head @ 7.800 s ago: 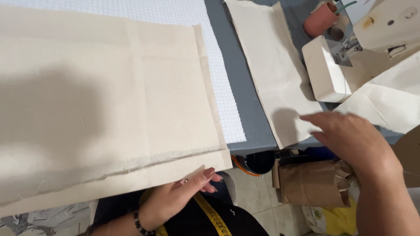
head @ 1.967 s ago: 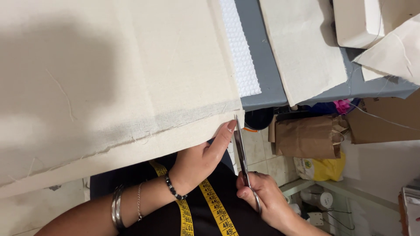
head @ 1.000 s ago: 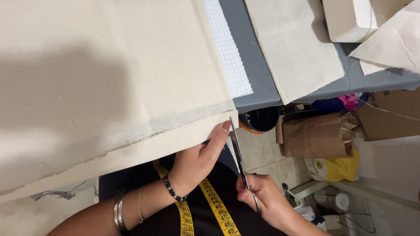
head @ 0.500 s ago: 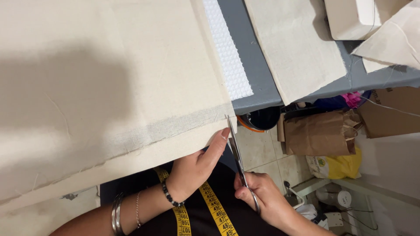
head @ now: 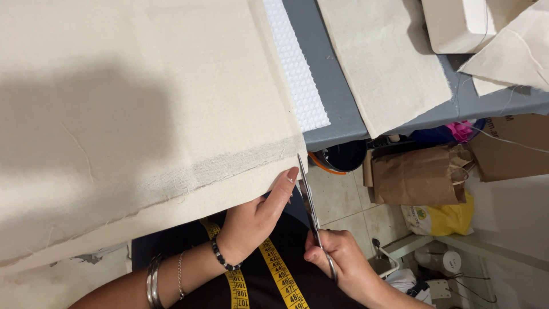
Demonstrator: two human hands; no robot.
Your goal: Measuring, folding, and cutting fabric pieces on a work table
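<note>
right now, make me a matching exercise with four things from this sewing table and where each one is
Things:
1. scissors
2. yellow tape measure
3. brown paper bag
4. white waffle-textured cloth

Places:
A. on the floor below the table edge
B. on the grey table, beside the big cream fabric
C. in the right hand, blades at the fabric's corner
D. draped over the person's dark top

Pairs: 1-C, 2-D, 3-A, 4-B. The left hand pinches the fabric edge by the blades.
</note>
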